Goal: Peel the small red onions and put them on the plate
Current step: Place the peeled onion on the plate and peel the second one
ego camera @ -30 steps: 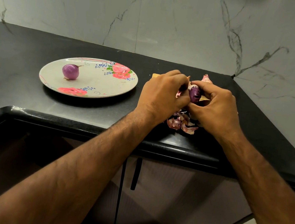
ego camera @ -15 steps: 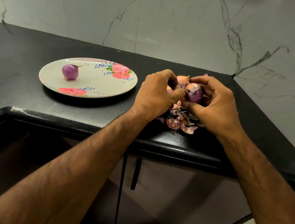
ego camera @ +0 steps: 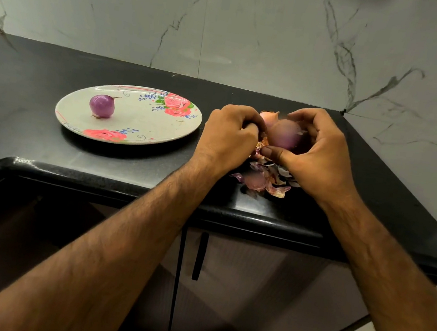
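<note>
- One onion [ego camera: 102, 105] stays on the plate [ego camera: 132, 138].
- My right hand [ego camera: 320, 156] still cups the second onion [ego camera: 284, 136], now with less skin on top.
- My left hand [ego camera: 229, 139] is curled beside it; whether it pinches anything, I cannot tell.

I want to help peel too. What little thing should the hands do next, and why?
Probably tug off the dry flake near the top of the onion that the right hand holds; the left hand pinches at its side. The peeled onion on the plate looks smooth.
</note>
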